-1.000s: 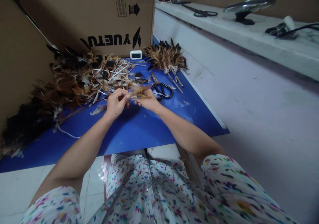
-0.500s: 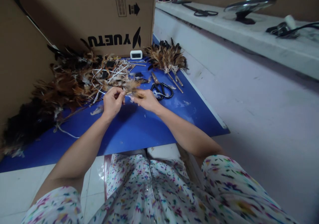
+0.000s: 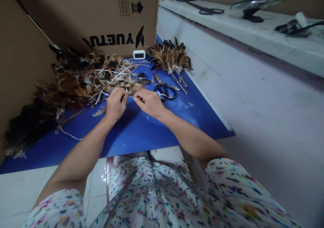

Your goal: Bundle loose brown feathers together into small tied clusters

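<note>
Between my hands is a small bunch of tan feathers, held over the blue tabletop. My left hand is closed in a pinch at the bunch's left end, where a bit of white shows at the fingertips. Curled fingers of my right hand pinch close beside it, partly covering the feathers. What exactly lies between the right fingertips is hard to make out. Black-handled scissors lie just beyond my right hand. A big heap of brown feathers with white strips spreads out on the left.
Feather bundles on sticks lie at the back right, near a small white digital clock. Behind stands a cardboard box. A ledge on the right bears more scissors and a round mirror-like object. Black feathers lie far left.
My right hand has turned and curled over, its fingers now nearer my left fingertips and covering more of the feather bunch. The view has shifted slightly.
</note>
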The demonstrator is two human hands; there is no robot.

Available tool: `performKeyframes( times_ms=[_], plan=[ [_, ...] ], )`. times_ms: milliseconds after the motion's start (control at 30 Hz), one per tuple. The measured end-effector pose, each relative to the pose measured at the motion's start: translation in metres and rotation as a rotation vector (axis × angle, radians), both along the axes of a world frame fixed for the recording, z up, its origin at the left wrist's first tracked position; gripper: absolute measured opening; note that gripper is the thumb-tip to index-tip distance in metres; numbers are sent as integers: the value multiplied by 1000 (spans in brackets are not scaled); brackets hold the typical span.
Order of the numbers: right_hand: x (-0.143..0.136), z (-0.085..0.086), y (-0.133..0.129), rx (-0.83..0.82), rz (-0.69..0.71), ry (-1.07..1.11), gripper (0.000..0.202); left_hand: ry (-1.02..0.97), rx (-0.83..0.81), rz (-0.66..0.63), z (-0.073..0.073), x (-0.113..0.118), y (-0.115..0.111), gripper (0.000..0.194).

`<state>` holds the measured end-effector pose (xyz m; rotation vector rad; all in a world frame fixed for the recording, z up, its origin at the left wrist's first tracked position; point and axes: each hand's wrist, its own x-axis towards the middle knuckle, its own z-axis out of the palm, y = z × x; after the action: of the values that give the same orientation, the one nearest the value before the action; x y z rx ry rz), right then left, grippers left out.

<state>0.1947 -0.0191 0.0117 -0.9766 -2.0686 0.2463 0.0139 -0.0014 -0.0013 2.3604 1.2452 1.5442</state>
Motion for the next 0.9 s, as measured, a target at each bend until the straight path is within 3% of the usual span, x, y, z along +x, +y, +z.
performKeyframes(
  times_ms=[200, 400, 500, 667, 800, 900],
  plan=[
    [5, 7, 3, 270, -63, -196, 26, 252, 152, 33, -5, -3, -2, 17],
    [12, 28, 17, 208, -17, -220, 18, 348, 189, 1, -4, -4, -3, 16],
    [14, 33, 32, 16, 117, -83, 11, 297, 182, -50, -1, -2, -3, 16],
    [15, 25, 48, -488, 352, 325, 9, 130, 208, -114, 6, 3, -9, 15],
    [13, 11, 44, -876, 412, 583, 20, -19, 136, -100, 6, 7, -14, 19],
    [10, 3, 36, -1018, 420, 684, 26, -149, 58, -116, 2, 9, -13, 25]
  ],
)
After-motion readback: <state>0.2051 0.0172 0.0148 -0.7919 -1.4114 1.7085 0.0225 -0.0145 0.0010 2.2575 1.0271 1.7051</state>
